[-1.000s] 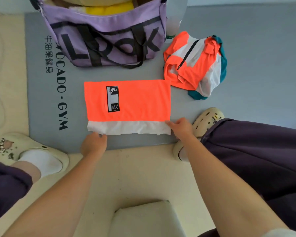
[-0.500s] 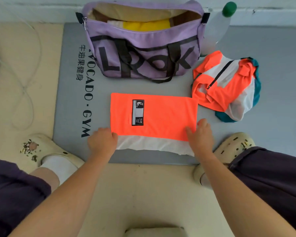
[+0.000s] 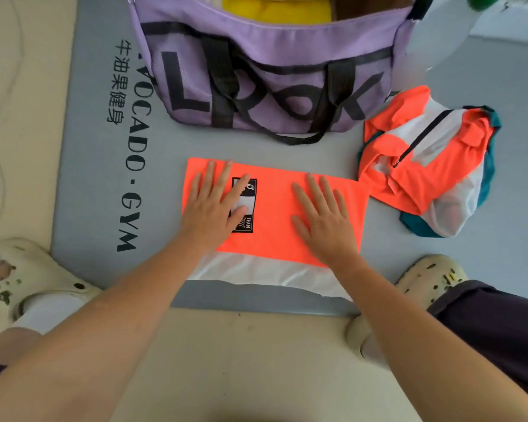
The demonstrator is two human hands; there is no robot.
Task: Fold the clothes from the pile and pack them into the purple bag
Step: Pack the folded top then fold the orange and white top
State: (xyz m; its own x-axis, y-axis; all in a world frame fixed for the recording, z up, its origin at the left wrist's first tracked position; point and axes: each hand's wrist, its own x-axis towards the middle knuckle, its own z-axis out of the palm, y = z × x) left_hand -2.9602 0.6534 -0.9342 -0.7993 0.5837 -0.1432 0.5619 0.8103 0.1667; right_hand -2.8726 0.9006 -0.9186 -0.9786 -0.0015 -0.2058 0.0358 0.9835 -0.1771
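Note:
A folded orange garment (image 3: 275, 208) with a white band along its near edge and a black patch lies flat on the grey mat. My left hand (image 3: 214, 205) presses flat on its left part, fingers spread, partly covering the patch. My right hand (image 3: 323, 217) lies flat on its right part, fingers straight. The purple bag (image 3: 269, 65) stands open just behind the garment, with a yellow item (image 3: 275, 7) inside. A crumpled pile of orange, white and teal clothes (image 3: 427, 159) sits to the right of the garment.
The grey gym mat (image 3: 98, 184) with black lettering covers the floor under everything. My cream clogs (image 3: 19, 269) (image 3: 424, 278) stand at the mat's near corners. A clear bottle with a green cap (image 3: 439, 32) stands right of the bag. Beige floor lies near me.
Both hands have moved from the garment's near corners up onto its orange face and now lie flat on it. The view has come closer to the mat.

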